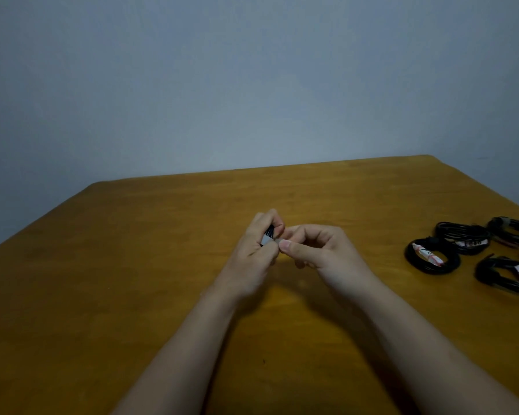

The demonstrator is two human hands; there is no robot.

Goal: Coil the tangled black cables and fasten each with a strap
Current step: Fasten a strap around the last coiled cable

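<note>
On the table (132,265) coiled cables (465,232) lie right of the left hand (256,247) and right hand (321,250).
</note>
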